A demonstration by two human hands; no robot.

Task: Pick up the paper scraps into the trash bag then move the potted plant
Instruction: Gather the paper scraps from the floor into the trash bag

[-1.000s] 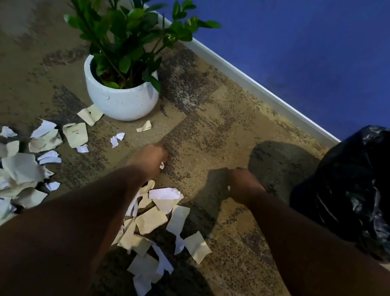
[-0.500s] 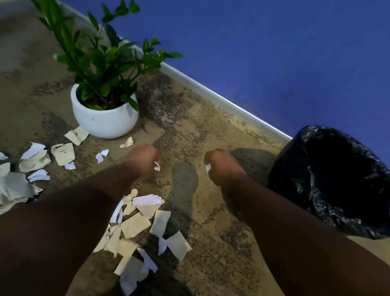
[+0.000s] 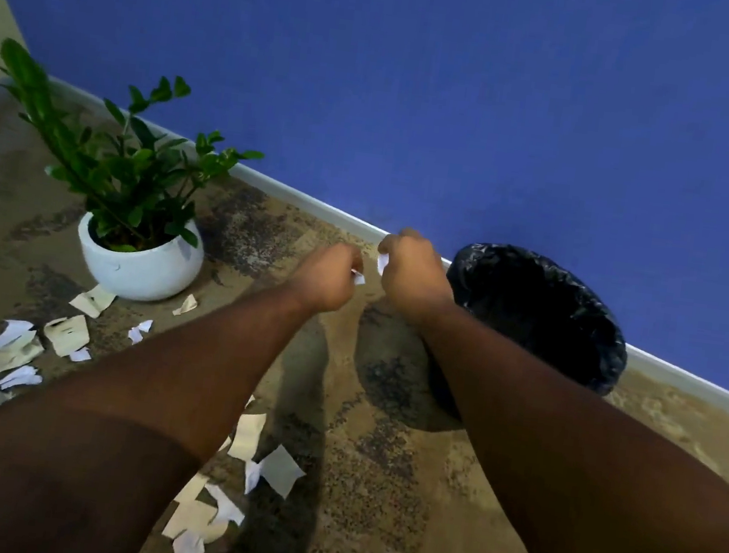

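Now both fists have lifted off the carpet (image 3: 374, 484) toward the black trash bag (image 3: 537, 316): the left hand (image 3: 328, 278) and right hand (image 3: 413, 273) each stay closed around 1 small white scrap (image 3: 382, 262). Many paper scraps (image 3: 66, 334) remain beside the untouched potted plant (image 3: 140, 258), so dropping comes next.

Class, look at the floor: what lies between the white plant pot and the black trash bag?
In the head view, both hands, left and right, each pinching a small white paper scrap, hang between the white pot and black trash bag; carpet below looks bare.
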